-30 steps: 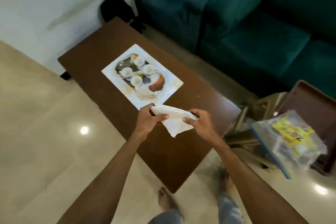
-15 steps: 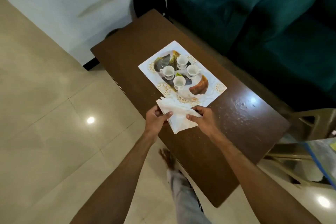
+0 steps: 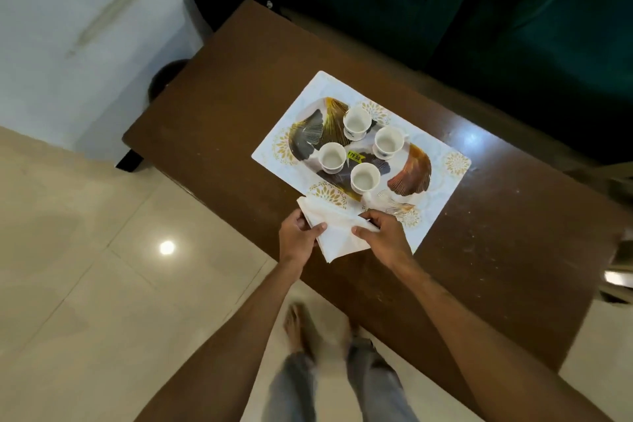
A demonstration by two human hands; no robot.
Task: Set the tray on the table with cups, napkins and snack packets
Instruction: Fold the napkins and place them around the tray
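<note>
Napkin step: we've got four cups (image 3: 365, 176) on the tray (image 3: 442, 202), no snack packets visible. Left hand (image 3: 296, 240) and right hand (image 3: 383, 236) each pinch one end of the napkins (image 3: 337, 233), held over the tray's near corner. Long axis runs hand to hand, roughly along the tray's near edge, with the loose corner pointing toward us. Next we lower them flat onto bare tray and let go.

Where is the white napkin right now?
Head view, mid-frame: the napkin is pinched between the left hand and the right hand, at the near edge of the tray.
</note>
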